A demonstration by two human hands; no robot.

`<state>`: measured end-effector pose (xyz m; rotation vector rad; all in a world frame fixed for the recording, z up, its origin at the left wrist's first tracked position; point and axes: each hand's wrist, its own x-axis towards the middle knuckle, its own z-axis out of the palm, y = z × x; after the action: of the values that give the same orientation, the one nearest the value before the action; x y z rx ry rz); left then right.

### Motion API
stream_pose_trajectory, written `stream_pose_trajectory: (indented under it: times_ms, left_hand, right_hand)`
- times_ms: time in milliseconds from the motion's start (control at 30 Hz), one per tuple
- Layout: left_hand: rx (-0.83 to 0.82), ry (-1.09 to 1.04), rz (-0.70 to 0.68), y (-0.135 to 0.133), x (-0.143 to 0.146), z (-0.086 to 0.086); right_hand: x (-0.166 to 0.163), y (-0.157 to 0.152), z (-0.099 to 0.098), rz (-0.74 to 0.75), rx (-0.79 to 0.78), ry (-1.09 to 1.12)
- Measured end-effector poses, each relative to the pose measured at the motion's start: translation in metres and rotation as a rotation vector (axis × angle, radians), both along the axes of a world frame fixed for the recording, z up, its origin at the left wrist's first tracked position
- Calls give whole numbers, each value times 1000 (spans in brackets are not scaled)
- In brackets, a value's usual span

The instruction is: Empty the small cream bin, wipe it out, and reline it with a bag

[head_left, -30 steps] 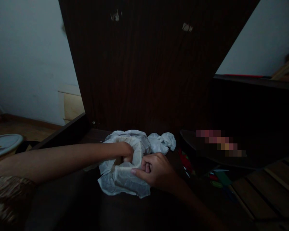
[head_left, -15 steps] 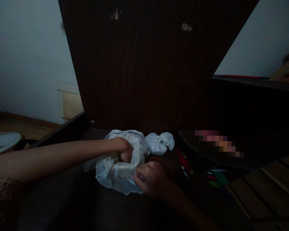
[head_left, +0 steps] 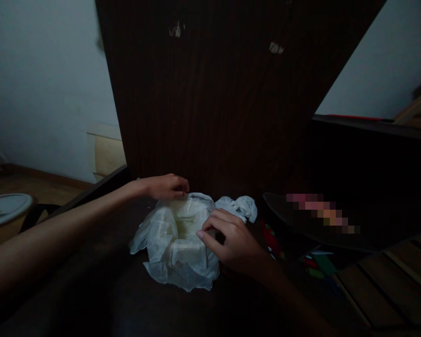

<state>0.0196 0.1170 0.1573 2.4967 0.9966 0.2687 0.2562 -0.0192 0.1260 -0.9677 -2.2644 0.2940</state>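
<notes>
A crumpled white plastic bag point(head_left: 175, 243) lies on a dark wooden surface point(head_left: 101, 290) in dim light. Pale blocks show inside it, and I cannot tell what they are. My left hand point(head_left: 164, 186) is at the bag's far rim, fingers curled and pinching the plastic edge. On the bag's near right edge, my right hand point(head_left: 231, 241) has its fingertips pressed on the plastic. A knotted white bundle point(head_left: 240, 207) lies just right of the bag.
A tall dark wooden board point(head_left: 217, 93) stands upright behind the bag. At the far left sits a round white lid or plate point(head_left: 5, 208). Small coloured items point(head_left: 312, 264) lie in shadow to the right, beside slatted wood point(head_left: 389, 281).
My left hand has come out of the bag and moved up to its far rim. The right hand shifted up along the near edge, and the bag's mouth now gapes wider.
</notes>
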Motion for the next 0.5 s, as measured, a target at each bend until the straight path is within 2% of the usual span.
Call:
stream_pose_trajectory:
  times_ms: [100,300,400,500]
  left_hand:
    - [-78,-19,20,16,-7,-16]
    - [-237,-169,75,35,-10,-41]
    - [-303,-261,147,42,-9,-63]
    - [-387,-310,208,49,-6,-92]
  right_hand:
    - [-15,11,8,112,4,-135]
    - [-46,53,19,328,-136,-454]
    - [-61,71,14,361,-244,-606]
    - [-75,82,-1,364,-387,-730]
